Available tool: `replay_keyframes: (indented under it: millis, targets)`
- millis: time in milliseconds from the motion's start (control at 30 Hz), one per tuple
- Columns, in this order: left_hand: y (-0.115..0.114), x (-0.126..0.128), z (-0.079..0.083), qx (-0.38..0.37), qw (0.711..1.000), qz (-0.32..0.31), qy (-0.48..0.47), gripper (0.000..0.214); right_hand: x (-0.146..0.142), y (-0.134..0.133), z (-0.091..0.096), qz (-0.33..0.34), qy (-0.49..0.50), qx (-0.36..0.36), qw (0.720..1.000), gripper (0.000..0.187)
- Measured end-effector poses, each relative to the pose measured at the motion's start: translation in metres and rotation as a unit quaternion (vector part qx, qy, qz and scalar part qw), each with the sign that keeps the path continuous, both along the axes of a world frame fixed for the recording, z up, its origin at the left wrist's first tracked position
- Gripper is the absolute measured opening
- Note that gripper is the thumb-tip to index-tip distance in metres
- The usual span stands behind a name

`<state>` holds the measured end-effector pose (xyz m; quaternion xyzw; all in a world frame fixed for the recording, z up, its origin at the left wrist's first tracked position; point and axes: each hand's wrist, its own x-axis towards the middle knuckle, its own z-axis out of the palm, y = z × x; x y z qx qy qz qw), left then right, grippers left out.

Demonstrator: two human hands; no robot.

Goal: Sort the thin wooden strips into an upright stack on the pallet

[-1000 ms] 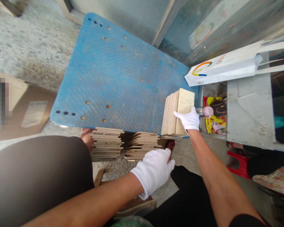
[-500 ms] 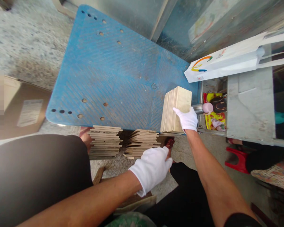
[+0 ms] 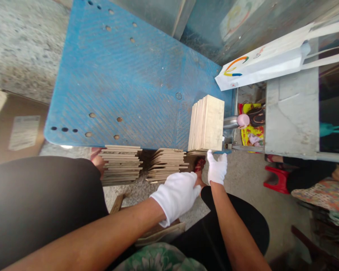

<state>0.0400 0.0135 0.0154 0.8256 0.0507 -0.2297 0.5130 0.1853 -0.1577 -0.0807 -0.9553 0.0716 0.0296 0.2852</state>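
My right hand [image 3: 217,168], in a white glove, is at the near end of an upright pack of thin pale wooden boards [image 3: 214,124] on the blue plastic top. Its thumb and fingers are apart, the tips close to the boards' lower edge; whether they touch cannot be told. My left hand [image 3: 175,196], also gloved in white, hovers below the table edge with its back towards me. Its fingers are loosely bent, and nothing shows in them. Just beyond it lies a middle stack of boards [image 3: 167,165], with another board stack [image 3: 121,163] further left.
The blue top [image 3: 130,82] has holes near its left side. A white paper bag [image 3: 260,64] and a steel flask with a pink lid [image 3: 243,121] stand at the right. A cardboard box [image 3: 19,128] lies left. Another person sits at the right by a red stool [image 3: 277,180].
My right hand has come off the face of the upright pack and drawn back towards me, to its near edge. My left hand has barely moved. The whole view has shifted slightly.
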Motion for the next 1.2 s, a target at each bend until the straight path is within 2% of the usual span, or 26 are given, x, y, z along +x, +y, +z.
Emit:
replay_keyframes:
  millis: [67, 133, 333, 533, 700, 900, 1067, 1200]
  targets:
    - [0.0, -0.001, 0.001, -0.003, 1.0, -0.005, 0.008, 0.028, -0.018, 0.004, -0.007, -0.013, 0.041, -0.095, 0.995, 0.115]
    - [0.0, -0.001, 0.003, 0.0, 1.0, -0.01, 0.014, 0.027, -0.027, 0.011, -0.012, 0.005, 0.062, -0.139, 0.988, 0.124]
    - [0.002, -0.001, 0.007, 0.013, 1.0, -0.009, 0.022, 0.027, -0.017, 0.022, -0.026, 0.018, 0.062, -0.132, 0.989, 0.132]
    - [0.002, -0.002, 0.005, 0.021, 0.999, -0.016, 0.031, 0.024, -0.018, 0.028, -0.035, -0.039, 0.059, -0.121, 0.99, 0.127]
    - [-0.001, -0.004, 0.001, 0.023, 0.999, -0.02, 0.037, 0.025, -0.019, 0.03, -0.035, -0.042, 0.038, -0.133, 0.99, 0.128]
    - [-0.001, -0.004, -0.001, 0.017, 0.999, -0.018, 0.032, 0.025, -0.024, 0.022, -0.034, -0.008, -0.012, -0.134, 0.991, 0.107]
    - [0.002, 0.0, 0.0, 0.016, 0.999, -0.035, 0.032, 0.024, -0.031, 0.016, -0.019, -0.037, -0.025, -0.106, 0.993, 0.104]
    - [0.004, 0.005, 0.001, 0.04, 0.998, -0.037, 0.019, 0.027, -0.036, 0.014, 0.016, -0.014, -0.076, -0.077, 0.994, 0.1]
